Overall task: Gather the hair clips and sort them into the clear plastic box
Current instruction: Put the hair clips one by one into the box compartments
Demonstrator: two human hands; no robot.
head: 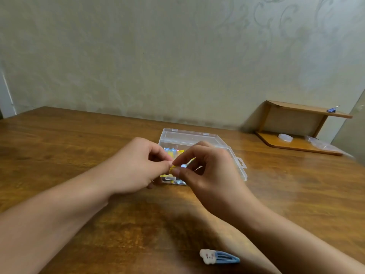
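Note:
The clear plastic box (197, 138) stands open at the middle of the wooden table (79, 135), with several colourful clips inside, partly hidden by my hands. Both hands meet just in front of the box over its near edge. My left hand (134, 165) and my right hand (207, 167) pinch the same small yellow hair clip (178, 167) between their fingertips. A blue snap hair clip with a white cloud charm (218, 257) lies flat on the table near the front edge, under my right forearm.
A small wooden shelf unit (296, 127) sits at the back right against the wall, with a clear round object (285, 137), a plastic bag and a blue clip (332, 109) on top. The wall runs close behind the table.

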